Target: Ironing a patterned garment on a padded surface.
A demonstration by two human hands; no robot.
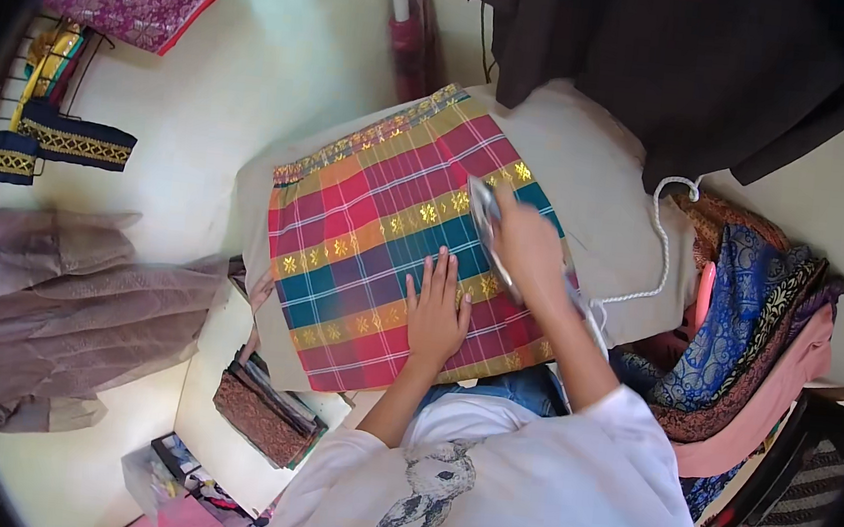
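A checked cloth (pixel 375 229) in red, green and gold lies folded flat on a padded beige ironing surface (pixel 591 168). My left hand (pixel 437 310) lies flat on the cloth near its front edge, fingers spread. My right hand (pixel 527 245) grips the handle of a clothes iron (pixel 487 214), which rests on the right part of the cloth. The iron's white cord (pixel 659 254) loops off to the right over the padding.
Dark garments (pixel 680 65) hang behind the surface. A heap of patterned fabrics (pixel 758 323) lies at the right. Folded cloths (pixel 264 410) are stacked at the lower left. Brownish drapery (pixel 67 303) and embroidered pieces (pixel 71 143) lie at the left.
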